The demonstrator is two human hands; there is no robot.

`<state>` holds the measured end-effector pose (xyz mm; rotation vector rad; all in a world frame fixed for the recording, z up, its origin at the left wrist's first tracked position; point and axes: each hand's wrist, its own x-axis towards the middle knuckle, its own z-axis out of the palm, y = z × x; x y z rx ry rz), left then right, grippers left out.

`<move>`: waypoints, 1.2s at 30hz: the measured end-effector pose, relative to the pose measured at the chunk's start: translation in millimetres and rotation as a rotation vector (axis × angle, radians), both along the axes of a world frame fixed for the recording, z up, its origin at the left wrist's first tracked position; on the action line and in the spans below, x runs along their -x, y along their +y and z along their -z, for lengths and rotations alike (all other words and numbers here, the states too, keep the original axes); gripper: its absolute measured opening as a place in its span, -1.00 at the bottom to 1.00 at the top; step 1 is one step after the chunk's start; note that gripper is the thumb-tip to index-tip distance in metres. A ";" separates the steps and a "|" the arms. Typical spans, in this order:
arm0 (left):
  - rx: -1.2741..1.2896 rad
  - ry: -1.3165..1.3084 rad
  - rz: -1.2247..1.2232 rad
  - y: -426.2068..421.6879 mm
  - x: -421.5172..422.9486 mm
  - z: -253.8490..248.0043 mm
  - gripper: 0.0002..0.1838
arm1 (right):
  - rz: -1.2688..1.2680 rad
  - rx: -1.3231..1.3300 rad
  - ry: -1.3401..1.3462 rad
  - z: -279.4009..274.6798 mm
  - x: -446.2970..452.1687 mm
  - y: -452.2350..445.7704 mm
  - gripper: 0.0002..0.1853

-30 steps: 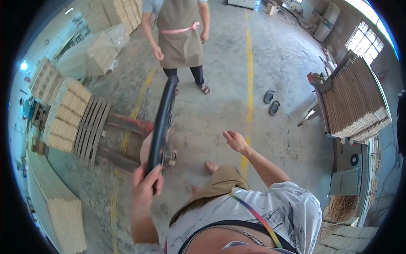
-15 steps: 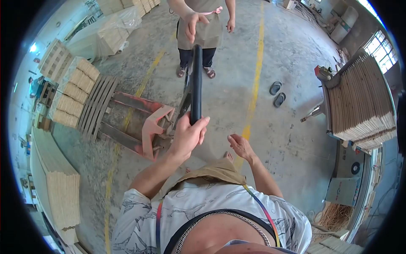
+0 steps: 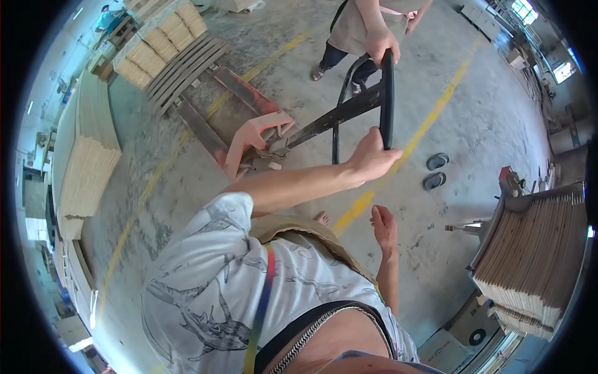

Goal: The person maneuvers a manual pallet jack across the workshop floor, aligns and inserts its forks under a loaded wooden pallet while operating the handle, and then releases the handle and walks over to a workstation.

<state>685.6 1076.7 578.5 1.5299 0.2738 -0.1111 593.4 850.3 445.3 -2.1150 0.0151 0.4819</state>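
Note:
My left hand (image 3: 374, 157) is wrapped round the lower end of a black loop handle (image 3: 387, 100). The handle joins by a dark bar to a red pallet jack (image 3: 258, 134) on the floor. At the handle's upper end is the hand (image 3: 381, 45) of another person in an apron. My right hand (image 3: 384, 225) hangs below and right of the handle, away from it, with its fingers curled; nothing shows in them.
A slatted pallet (image 3: 187, 71) with bundled boards (image 3: 163, 38) stands beyond the jack's forks. Stacked sheets (image 3: 529, 255) stand on the right, more boards (image 3: 87, 162) on the left. Two dark slippers (image 3: 436, 171) lie on the floor near a yellow line.
The handle and my left hand have swung right across the view. The other person's hand has come onto the handle. The jack has turned in view, and my right hand is slightly further right.

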 end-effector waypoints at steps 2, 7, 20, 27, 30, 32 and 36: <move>-0.136 -0.088 0.020 -21.4 -31.0 12.7 -0.38 | 0.017 0.007 -0.027 -5.5 -3.6 -9.6 -0.59; -0.427 -0.375 0.443 -51.3 -75.7 22.4 -0.14 | 0.221 0.075 -0.092 11.8 30.5 -41.5 -0.57; -0.397 -0.214 1.274 -49.8 63.0 107.3 -0.26 | 0.584 0.260 0.066 15.8 174.1 -9.1 -0.42; -0.346 -0.170 1.544 -71.5 98.1 119.9 -0.33 | 0.669 0.295 0.084 4.8 220.3 -23.8 -0.40; -0.301 -0.167 1.582 -96.6 113.7 109.5 -0.39 | 0.708 0.298 0.044 23.3 229.5 -55.6 -0.41; -0.295 -0.156 1.612 -128.2 120.3 107.8 -0.42 | 0.769 0.247 0.018 54.0 242.2 -107.4 -0.45; -0.175 -0.081 1.643 -188.7 131.5 132.3 -0.46 | 0.926 0.225 0.362 148.3 299.1 -211.3 -0.48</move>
